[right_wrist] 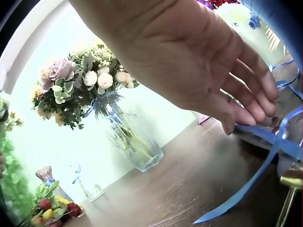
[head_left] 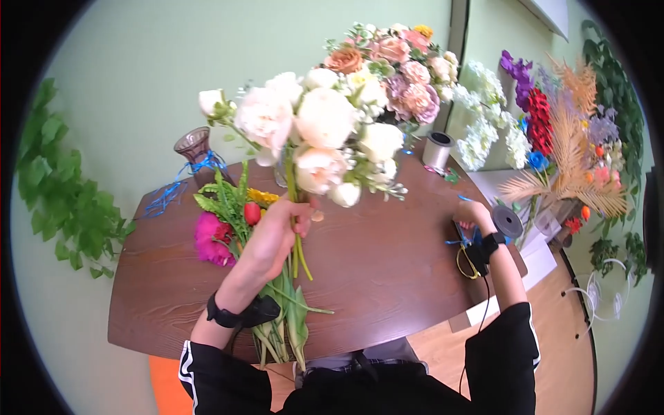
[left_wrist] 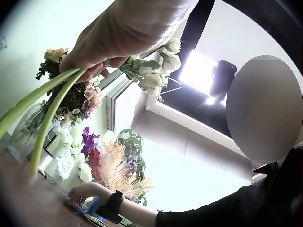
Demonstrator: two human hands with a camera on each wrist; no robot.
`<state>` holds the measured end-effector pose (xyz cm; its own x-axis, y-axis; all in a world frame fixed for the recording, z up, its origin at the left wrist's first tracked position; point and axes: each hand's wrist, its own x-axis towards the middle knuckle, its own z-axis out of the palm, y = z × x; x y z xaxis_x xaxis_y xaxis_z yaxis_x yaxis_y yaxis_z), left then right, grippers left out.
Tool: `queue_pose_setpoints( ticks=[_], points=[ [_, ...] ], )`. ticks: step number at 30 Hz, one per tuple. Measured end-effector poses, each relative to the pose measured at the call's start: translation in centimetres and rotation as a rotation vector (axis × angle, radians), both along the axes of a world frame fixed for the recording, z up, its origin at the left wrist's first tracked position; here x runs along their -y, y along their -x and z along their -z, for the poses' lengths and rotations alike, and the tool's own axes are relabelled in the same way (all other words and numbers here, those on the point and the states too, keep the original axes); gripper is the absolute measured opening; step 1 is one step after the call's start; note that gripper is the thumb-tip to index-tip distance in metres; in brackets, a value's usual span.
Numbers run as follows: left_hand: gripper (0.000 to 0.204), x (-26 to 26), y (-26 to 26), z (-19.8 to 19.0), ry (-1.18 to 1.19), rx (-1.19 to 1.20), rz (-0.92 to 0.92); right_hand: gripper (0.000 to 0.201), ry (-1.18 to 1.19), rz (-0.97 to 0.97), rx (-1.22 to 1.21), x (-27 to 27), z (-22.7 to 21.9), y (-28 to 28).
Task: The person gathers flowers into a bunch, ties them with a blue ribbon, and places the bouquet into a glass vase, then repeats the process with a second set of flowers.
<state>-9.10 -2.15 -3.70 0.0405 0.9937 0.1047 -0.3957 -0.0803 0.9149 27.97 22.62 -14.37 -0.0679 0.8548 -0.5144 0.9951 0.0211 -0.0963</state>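
My left hand (head_left: 277, 232) grips the green stems (left_wrist: 57, 101) of a bunch of white and pale pink flowers (head_left: 325, 121), held upright above the table. My right hand (head_left: 477, 216) is at the table's right side, beside a dark spool (head_left: 508, 221). In the right wrist view, the fingers of my right hand (right_wrist: 189, 61) are loosely bent, with the fingertips by a blue ribbon (right_wrist: 246, 189); a firm hold on it does not show. Green stems (head_left: 277, 311) with a magenta flower (head_left: 213, 238) and a red tulip (head_left: 252, 213) lie below my left forearm.
A purple-tinted vase (head_left: 194, 149) with a blue ribbon stands at the back left of the brown table (head_left: 387, 277). A glass vase (right_wrist: 135, 142) holds mixed flowers (head_left: 415, 83). A silver spool (head_left: 438, 150) stands at the back right; more flowers (head_left: 539, 124) are beyond the table.
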Motion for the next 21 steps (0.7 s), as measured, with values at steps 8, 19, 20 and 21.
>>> queue_pose_setpoints(
  ticks=[8,19,20,21],
  points=[
    [0.029,1.2,-1.2,-0.2,-0.208,-0.089,-0.034,0.021,-0.499,-0.181,0.017,1.6,1.3,-0.6],
    [0.031,0.3,0.3,2.5,-0.230,-0.197,0.130,0.022,-0.743,-0.110,-0.114,3.0,2.0,-0.6],
    [0.031,0.2,0.3,2.4,-0.223,-0.205,0.129,0.022,-0.770,-0.098,-0.164,2.9,2.4,-0.7],
    [0.031,0.2,0.3,2.4,-0.214,-0.210,0.128,0.021,-0.798,-0.081,-0.211,2.3,2.8,-0.7]
  ],
)
